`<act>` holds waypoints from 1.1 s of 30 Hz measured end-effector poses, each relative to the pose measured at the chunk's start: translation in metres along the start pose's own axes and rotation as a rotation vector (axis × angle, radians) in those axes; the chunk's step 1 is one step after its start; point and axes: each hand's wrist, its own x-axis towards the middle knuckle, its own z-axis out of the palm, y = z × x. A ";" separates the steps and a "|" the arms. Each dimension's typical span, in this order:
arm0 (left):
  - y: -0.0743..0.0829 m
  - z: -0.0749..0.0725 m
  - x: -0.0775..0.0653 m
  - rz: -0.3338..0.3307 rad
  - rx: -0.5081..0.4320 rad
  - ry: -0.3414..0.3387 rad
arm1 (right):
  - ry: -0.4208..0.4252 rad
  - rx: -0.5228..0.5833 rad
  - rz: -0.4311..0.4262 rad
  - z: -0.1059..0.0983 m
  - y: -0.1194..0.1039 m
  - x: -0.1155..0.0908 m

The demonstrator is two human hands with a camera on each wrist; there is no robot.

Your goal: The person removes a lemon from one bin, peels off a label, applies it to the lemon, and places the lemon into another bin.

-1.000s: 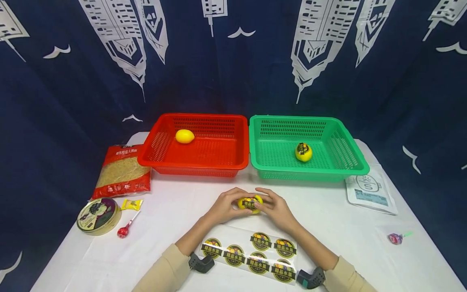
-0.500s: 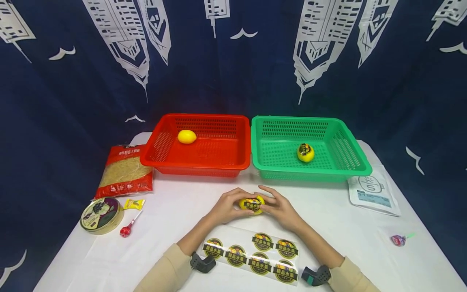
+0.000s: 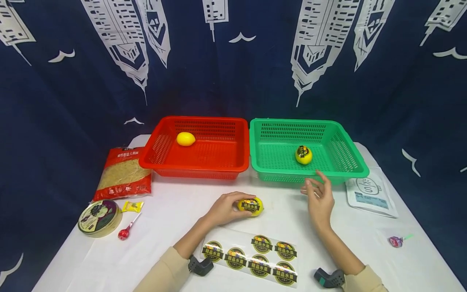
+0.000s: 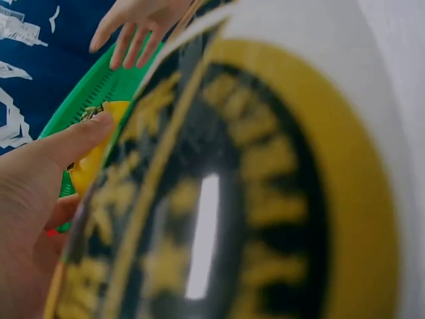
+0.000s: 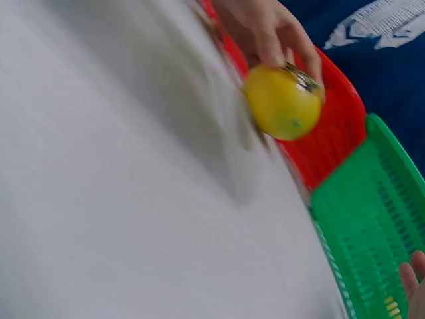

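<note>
My left hand point(image 3: 226, 209) grips a yellow lemon point(image 3: 258, 206) at the middle of the table, thumb on the near side and fingers over the far side. A round black-and-gold sticker lies on the lemon's upper face. In the right wrist view the lemon point(image 5: 282, 106) shows its bare end, with the sticker at its top edge. My right hand point(image 3: 320, 200) is raised just in front of the green basket point(image 3: 310, 175), fingers loosely bent, holding nothing. Inside that basket sits another stickered lemon point(image 3: 303, 155). A plain lemon point(image 3: 185, 139) lies in the red basket point(image 3: 197, 167).
A sheet of several round stickers point(image 3: 251, 257) lies between my forearms. On the left are a bag of pasta point(image 3: 124, 172), a round tin point(image 3: 99, 218), a yellow-wrapped candy point(image 3: 133, 206) and a red lollipop point(image 3: 124, 234). A white pouch point(image 3: 370, 192) and a purple lollipop point(image 3: 395, 241) are on the right.
My right hand has let go of the lemon and moved right, towards the green basket's front. My left hand still holds the lemon in nearly the same place.
</note>
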 end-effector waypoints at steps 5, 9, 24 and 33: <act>0.010 -0.018 0.012 -0.025 -0.021 -0.106 | 0.163 0.121 0.154 -0.017 0.008 0.022; 0.025 -0.050 0.037 0.003 -0.037 -0.137 | 0.267 0.239 0.186 -0.023 0.015 0.032; 0.048 -0.087 0.240 0.038 -0.090 0.191 | 0.373 0.297 0.079 -0.018 0.031 0.041; 0.010 -0.025 0.285 -0.158 -0.009 0.106 | 0.352 0.277 0.049 -0.018 0.033 0.033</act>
